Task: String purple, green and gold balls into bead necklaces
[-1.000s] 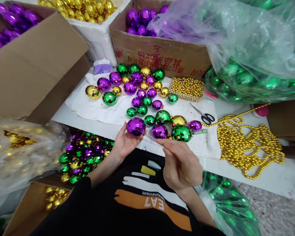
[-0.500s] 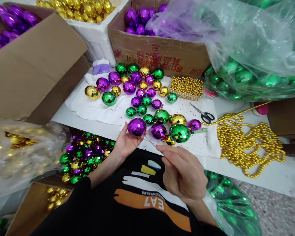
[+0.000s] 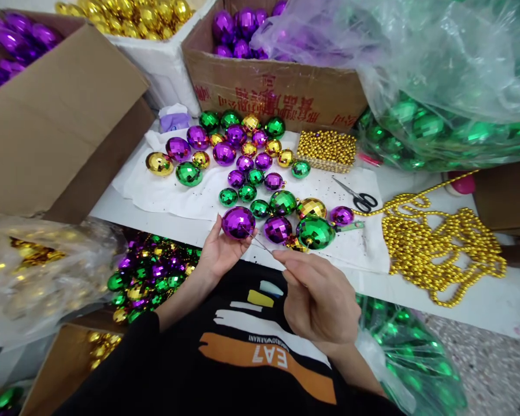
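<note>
My left hand (image 3: 223,251) is closed round a shiny purple faceted bauble (image 3: 238,223), held just over the table's near edge. My right hand (image 3: 323,294) pinches a thin metal needle-like rod (image 3: 262,242) that points up and left, its far end at the bauble's face. Whether the tip has entered the bauble I cannot tell. Beside the held bauble, to the right, lie another purple bauble (image 3: 278,229), a large green bauble (image 3: 316,232) and a gold bauble (image 3: 311,208). More purple, green and gold baubles are grouped behind on a white cloth (image 3: 138,185).
Black-handled scissors (image 3: 364,201) lie right of the baubles, near a gold bead garland (image 3: 442,248). A clear box of gold beads (image 3: 326,150) stands behind. Cardboard boxes (image 3: 281,92) and a plastic bag of green baubles (image 3: 442,133) line the back.
The rod's tip has moved from the bauble's lower right edge onto its face. My right hand has shifted slightly up and left. My left hand still holds the purple bauble.
</note>
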A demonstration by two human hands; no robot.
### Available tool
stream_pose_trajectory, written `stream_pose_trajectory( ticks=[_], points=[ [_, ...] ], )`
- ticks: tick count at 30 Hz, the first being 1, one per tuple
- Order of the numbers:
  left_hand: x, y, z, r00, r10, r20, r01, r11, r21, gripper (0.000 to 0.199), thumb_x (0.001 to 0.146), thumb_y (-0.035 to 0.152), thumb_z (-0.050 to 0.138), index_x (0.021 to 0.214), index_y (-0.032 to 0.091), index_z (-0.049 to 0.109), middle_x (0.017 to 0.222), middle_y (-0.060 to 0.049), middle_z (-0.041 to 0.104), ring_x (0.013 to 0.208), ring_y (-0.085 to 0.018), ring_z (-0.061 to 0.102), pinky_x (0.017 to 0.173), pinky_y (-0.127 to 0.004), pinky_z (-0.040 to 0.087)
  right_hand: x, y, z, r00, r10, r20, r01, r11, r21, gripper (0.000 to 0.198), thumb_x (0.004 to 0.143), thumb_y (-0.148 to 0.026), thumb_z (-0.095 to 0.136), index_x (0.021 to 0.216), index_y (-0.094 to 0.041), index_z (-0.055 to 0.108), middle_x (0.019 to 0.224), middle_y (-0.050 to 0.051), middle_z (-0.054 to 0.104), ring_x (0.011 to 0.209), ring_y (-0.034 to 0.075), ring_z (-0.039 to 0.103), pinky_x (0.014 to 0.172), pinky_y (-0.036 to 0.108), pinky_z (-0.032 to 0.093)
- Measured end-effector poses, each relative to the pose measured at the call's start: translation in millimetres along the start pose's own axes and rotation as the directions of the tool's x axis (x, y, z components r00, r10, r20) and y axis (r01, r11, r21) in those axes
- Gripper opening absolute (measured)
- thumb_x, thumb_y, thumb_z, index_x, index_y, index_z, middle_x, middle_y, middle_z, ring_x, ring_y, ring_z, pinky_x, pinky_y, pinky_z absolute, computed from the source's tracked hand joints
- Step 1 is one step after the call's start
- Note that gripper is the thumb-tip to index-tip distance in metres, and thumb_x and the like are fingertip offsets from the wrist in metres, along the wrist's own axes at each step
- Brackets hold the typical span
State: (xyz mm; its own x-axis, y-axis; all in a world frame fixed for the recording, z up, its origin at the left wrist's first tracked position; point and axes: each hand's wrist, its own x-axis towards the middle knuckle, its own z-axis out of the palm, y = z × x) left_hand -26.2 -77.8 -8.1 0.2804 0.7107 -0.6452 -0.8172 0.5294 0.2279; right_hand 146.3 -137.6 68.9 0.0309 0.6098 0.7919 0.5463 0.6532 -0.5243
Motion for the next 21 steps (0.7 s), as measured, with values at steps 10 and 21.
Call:
stream_pose_trajectory(
  ticks=[10, 21],
  points=[
    [2.4, -2.0, -3.6, 1.000, -0.019, 0.005, 0.019, 1.000, 0.005, 0.056, 0.099, 0.054, 0.044, 0.134, 0.012, 0.055, 0.108, -0.018, 0.072, 0.097, -0.026, 0.073, 0.072, -0.031, 0.059, 0.0, 8.2, 10.6, 0.997, -0.018, 0.078, 0.017, 1.000, 0.016, 0.022, 0.089, -0.002, 0.059, 0.106, -0.014, 0.061, 0.094, 0.009, 0.077, 0.089, 0.015, 0.074, 0.074, 0.025, 0.060],
    [1.7, -4.2, -2.6, 1.000, -0.025, -0.002, 0.025, 1.000, 0.004, 0.054, 0.100, 0.054, 0.041, 0.126, 0.010, 0.059, 0.098, -0.016, 0.074, 0.094, -0.026, 0.073, 0.079, -0.036, 0.059, -11.1, 20.6, 38.2, 0.991, -0.101, 0.086, 0.104, 0.994, -0.029, 0.022, 0.089, -0.003, 0.057, 0.107, -0.013, 0.062, 0.094, 0.011, 0.076, 0.087, 0.016, 0.074, 0.073, 0.026, 0.061]
  ],
)
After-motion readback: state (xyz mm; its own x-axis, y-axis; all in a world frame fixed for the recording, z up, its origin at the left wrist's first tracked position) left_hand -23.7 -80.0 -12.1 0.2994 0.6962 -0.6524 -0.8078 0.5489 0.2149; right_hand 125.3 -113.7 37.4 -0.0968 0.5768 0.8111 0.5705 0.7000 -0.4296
